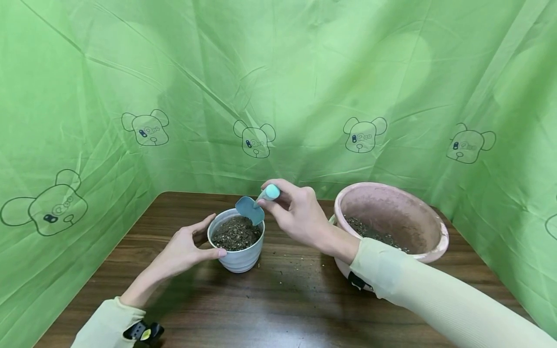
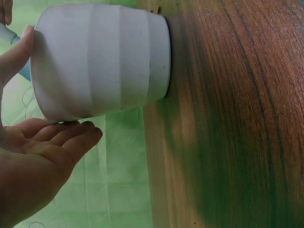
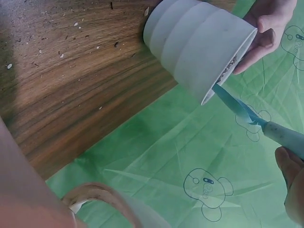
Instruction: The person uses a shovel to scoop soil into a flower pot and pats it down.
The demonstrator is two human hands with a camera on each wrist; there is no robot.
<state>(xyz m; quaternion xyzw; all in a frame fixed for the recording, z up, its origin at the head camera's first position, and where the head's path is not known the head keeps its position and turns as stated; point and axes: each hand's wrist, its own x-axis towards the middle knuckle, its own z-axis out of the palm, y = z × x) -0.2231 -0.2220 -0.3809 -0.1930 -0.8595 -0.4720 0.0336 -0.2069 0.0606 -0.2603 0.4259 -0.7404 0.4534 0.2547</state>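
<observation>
A small white flowerpot (image 1: 241, 261) filled with dark soil (image 1: 236, 234) stands upright on the table. My left hand (image 1: 184, 249) holds it at the left, thumb at the near side of the rim and fingers on the far side; the left wrist view shows these fingers (image 2: 71, 137) against the pot's wall. My right hand (image 1: 300, 212) grips the light-blue handle of a small garden trowel (image 1: 250, 210) above the pot's right rim. In the right wrist view the blue blade (image 3: 235, 104) tilts down, its tip at the pot's rim by the soil.
A large pinkish planter (image 1: 441, 241) with some soil low inside stands to the right, beneath and behind my right forearm. Bits of soil and pale specks (image 1: 300, 265) lie scattered on the wooden table (image 1: 270, 314). Green printed cloth (image 1: 304, 87) hangs around the back and sides.
</observation>
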